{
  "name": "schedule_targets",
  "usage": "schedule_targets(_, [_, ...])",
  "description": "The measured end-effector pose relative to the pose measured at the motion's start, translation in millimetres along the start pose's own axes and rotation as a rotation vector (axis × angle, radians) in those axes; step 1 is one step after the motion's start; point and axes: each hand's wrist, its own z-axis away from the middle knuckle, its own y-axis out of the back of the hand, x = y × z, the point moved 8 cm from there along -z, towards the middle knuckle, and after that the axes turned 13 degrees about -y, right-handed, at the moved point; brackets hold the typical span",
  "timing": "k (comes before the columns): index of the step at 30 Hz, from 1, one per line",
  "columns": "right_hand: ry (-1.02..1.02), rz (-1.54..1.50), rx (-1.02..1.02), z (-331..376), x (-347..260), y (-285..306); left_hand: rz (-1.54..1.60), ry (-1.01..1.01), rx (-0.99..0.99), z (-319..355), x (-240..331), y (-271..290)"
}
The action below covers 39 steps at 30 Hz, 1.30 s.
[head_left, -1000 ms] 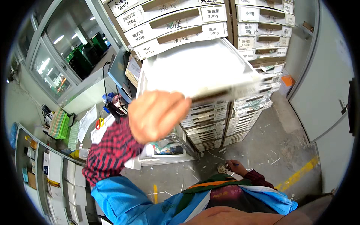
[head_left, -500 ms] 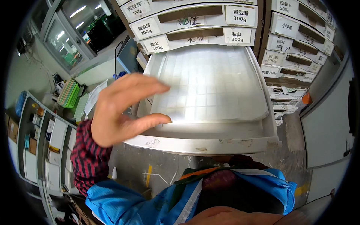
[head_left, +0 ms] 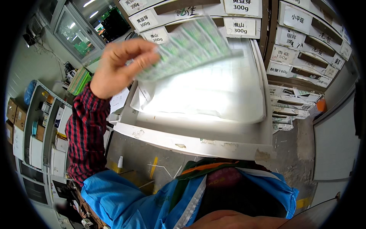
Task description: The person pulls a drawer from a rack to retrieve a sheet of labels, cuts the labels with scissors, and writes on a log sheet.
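My left hand (head_left: 122,66) is closed on a corner of a thin sheet (head_left: 194,45) printed in repeating green and white blocks, like a sheet of labels. The sheet hangs tilted over the pulled-out white drawer (head_left: 213,146) and is blurred by motion. Below it in the drawer lies a pale, glossy stack of sheets (head_left: 198,99), whose front edge is slightly uneven. Part of the drawer's far end is hidden behind the held sheet. My right hand is out of sight.
Closed white drawers with paper tags (head_left: 244,26) rise behind the open one. Another drawer column (head_left: 301,49) stands right, near an orange object (head_left: 321,105). Green folders (head_left: 79,81) and a grey shelf unit with boxes (head_left: 57,129) are at left.
My left hand was open and bare above the drawer; now it grips the green-printed sheet and has risen slightly. The view has shifted a little.
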Motion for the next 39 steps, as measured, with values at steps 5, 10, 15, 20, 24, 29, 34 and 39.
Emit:
schedule_targets(5, [0.064, 0.036, -0.011, -8, -12, -2, 0.016, -0.027, 0.254, -14, -11, 41])
schedule_targets(10, [0.212, 0.108, -0.006, -16, -36, -12, 0.015, -0.105, 0.398, -17, -8, 68])
schedule_targets(15, [0.26, 0.128, 0.019, -17, -48, -20, -0.113, -0.32, 0.578, -9, 16, 99])
schedule_targets(20, [0.011, 0.022, -0.146, -16, -39, -34, -0.096, -0.426, 0.823, 20, 25, 142])
schedule_targets(24, [0.035, -0.119, -0.143, -14, -51, -37, -0.147, -0.4, 0.96, 48, 19, 171])
schedule_targets(29, [0.114, -0.331, -0.132, -19, -56, -45, -0.105, -0.292, 1.177, 109, -11, 214])
schedule_targets(34, [0.022, -0.082, -0.166, -35, -92, -46, -0.093, -0.071, 1.276, 204, -54, 258])
schedule_targets(39, [0.08, -0.07, -0.249, -64, -131, -57, -0.077, -0.009, 1.315, 280, -55, 260])
